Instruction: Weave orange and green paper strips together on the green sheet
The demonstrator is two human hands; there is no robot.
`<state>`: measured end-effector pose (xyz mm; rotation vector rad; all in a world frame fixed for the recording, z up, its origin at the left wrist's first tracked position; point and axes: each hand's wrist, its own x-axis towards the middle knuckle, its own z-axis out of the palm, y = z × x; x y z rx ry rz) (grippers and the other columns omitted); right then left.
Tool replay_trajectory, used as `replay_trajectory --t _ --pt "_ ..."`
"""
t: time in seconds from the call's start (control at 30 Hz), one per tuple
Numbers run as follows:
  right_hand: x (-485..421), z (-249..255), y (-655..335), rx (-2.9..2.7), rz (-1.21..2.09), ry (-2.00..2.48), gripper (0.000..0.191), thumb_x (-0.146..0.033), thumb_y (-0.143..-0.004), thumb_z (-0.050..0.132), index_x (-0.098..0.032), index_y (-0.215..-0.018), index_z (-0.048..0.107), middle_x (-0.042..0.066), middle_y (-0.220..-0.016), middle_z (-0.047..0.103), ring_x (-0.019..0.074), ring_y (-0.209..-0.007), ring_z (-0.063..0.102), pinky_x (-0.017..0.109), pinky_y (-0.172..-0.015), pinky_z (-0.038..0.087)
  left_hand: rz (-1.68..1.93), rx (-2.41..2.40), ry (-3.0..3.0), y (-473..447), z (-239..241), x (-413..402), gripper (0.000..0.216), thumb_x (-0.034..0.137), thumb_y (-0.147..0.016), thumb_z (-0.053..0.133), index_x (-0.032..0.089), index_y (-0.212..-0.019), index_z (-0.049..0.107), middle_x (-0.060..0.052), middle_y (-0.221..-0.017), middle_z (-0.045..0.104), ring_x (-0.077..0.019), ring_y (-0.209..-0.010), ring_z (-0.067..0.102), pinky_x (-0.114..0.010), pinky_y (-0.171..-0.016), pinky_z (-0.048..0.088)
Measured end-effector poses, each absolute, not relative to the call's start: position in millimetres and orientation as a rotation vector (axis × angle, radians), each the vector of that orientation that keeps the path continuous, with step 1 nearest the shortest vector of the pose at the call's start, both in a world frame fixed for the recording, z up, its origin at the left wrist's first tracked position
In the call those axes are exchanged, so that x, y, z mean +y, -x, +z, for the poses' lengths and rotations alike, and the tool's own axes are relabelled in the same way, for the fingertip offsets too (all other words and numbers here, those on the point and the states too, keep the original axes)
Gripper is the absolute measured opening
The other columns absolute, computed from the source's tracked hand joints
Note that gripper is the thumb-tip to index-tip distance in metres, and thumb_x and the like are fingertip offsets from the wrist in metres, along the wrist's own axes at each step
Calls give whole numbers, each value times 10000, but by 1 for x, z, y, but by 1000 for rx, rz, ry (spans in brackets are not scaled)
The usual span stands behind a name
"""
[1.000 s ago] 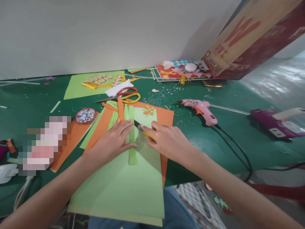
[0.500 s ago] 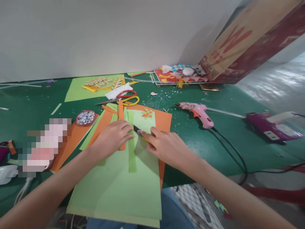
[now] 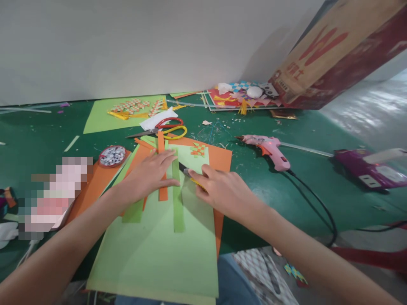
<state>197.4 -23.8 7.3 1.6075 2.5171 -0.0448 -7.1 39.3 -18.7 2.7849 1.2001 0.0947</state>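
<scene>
My right hand (image 3: pixel 222 188) grips a yellow craft knife (image 3: pixel 199 183), its dark blade against the right edge of a green paper strip (image 3: pixel 178 207). Fingers spread, my left hand (image 3: pixel 149 171) lies flat over the papers, with fingertips and thumb at that strip's left side. Under the left fingers runs an orange strip (image 3: pixel 163 194). All this rests on a stack of light green sheets (image 3: pixel 152 258), with orange paper (image 3: pixel 219 161) beneath. Near the stack's top right sits a small woven orange-and-green paper piece (image 3: pixel 198 149).
Red-and-yellow scissors (image 3: pixel 171 127) lie behind the stack. A pink glue gun (image 3: pixel 269 150) rests at right, its cord running to the front edge. A round case of googly eyes (image 3: pixel 112 156) is at left. A paper bag (image 3: pixel 330 55) stands back right, beside a purple power strip (image 3: pixel 369 169).
My left hand has spread its fingers wider and flatter over the strips. The knife stays at about the same spot on the green strip; the view has shifted slightly.
</scene>
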Motion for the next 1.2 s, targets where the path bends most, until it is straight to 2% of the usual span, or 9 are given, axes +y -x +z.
replay_trajectory --t 0.1,0.4,0.6,0.83,1.0,1.2 --pt "-17 8 -196 2506 -29 -1618 468 -264 -921 356 -230 -1377 455 110 -1029 615 174 -698 644 252 -513 363 87 1192 -2793 7 -18 39 709 612 -858 428 128 -1375 389 -134 -1457 405 -259 -1322 397 -388 -1079 310" --pt "2 5 -195 2544 18 -1643 462 -283 -917 356 -212 -1354 484 130 -1131 613 213 -769 663 278 -568 416 146 1190 -2776 6 -16 37 652 598 -865 433 177 -1363 408 -118 -1442 431 -259 -1304 423 -378 -1062 333" --pt "9 3 -196 2570 24 -1646 456 -265 -905 368 -211 -1336 504 122 -1242 581 223 -813 665 294 -597 443 43 1210 -2764 4 -10 35 711 594 -848 460 111 -1365 397 -142 -1459 398 -268 -1326 390 -381 -1085 310" --pt "15 0 -195 2585 14 -1656 453 -281 -899 394 -202 -1328 516 117 -1165 619 256 -821 667 315 -599 449 51 1213 -2750 5 -9 34 657 589 -859 452 187 -1374 386 -118 -1472 385 -270 -1329 390 -407 -1085 304" --pt "16 2 -195 2584 18 -1654 461 -266 -897 397 -198 -1340 502 127 -1218 598 259 -867 662 317 -623 455 26 1214 -2741 4 -10 35 702 586 -851 469 137 -1383 376 -135 -1477 371 -275 -1341 368 -392 -1087 300" --pt "20 -1 -193 2568 25 -1686 459 -266 -900 392 -178 -1336 503 138 -1240 588 261 -888 656 316 -633 458 20 1217 -2714 4 -9 35 705 576 -856 474 132 -1394 370 -138 -1483 361 -281 -1343 363 -391 -1086 294"
